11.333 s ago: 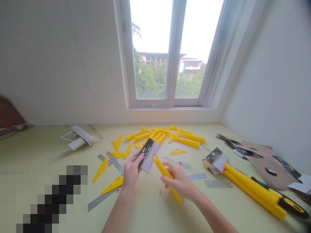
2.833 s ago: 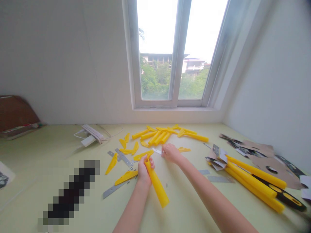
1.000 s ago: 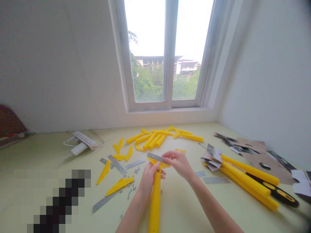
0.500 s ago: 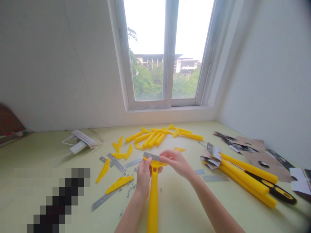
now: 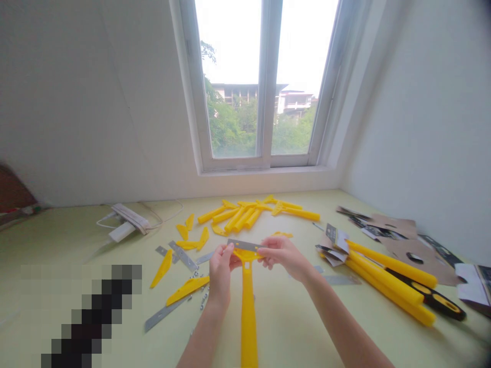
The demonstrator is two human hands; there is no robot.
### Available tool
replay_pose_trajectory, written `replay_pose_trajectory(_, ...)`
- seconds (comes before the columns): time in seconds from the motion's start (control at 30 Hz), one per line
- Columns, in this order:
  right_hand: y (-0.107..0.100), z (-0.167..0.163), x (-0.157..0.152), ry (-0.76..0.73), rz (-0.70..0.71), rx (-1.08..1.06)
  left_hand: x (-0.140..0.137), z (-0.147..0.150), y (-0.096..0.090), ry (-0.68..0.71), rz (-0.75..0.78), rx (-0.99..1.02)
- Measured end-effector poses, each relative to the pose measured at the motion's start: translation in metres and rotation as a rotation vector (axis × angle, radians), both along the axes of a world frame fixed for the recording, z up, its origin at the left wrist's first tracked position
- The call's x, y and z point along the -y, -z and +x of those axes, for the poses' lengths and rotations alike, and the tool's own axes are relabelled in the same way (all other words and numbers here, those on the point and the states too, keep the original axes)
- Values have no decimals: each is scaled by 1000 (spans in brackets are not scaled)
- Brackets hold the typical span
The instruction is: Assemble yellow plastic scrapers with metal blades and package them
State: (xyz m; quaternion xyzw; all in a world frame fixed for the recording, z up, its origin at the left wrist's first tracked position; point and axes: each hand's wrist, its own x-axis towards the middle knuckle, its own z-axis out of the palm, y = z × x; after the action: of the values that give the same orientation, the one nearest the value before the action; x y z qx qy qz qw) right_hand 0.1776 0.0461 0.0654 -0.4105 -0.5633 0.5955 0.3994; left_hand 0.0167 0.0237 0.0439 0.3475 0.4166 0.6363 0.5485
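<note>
A yellow scraper (image 5: 248, 312) is held upright in front of me, its long handle pointing toward me. Across its wide head lies a flat grey metal blade (image 5: 244, 245) with holes in it. My left hand (image 5: 220, 276) is closed on the left end of the head and blade, thumb on top. At the right end, my right hand (image 5: 286, 255) pinches the blade against the head between thumb and fingers. Left of my hands lie yellow clamp plates (image 5: 187, 290), loose grey blades (image 5: 183, 255) and several small metal screws (image 5: 203, 299).
Several yellow scraper handles (image 5: 241, 219) are piled at the back, below the window. At the right lie packaged yellow scrapers (image 5: 387, 276), a black-and-yellow tool (image 5: 445, 301) and cardboard packaging (image 5: 410, 260). A white power strip (image 5: 130, 219) with cables is at the back left.
The scraper's handle has swung slightly right. My left hand has shifted a little left along the head, and my right thumb now presses the blade's right end.
</note>
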Motion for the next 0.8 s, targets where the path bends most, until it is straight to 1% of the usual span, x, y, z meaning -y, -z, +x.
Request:
replay_pose_trajectory(0.13, 0, 1, 0, -3, 28, 7, -3, -6, 0, 8, -22, -62)
replay_pose_trajectory(0.27, -1, 0, 1, -13, 43, 18, -1, -6, -4, -39, -13, -141)
replay_pose_trajectory(0.4, -1, -1, 1, 1, 36, 8, -1, -5, -6, -45, 8, -184)
replay_pose_trajectory(0.8, -2, -5, 2, 117, -42, -112, 4, -3, -13, -97, -1, -114)
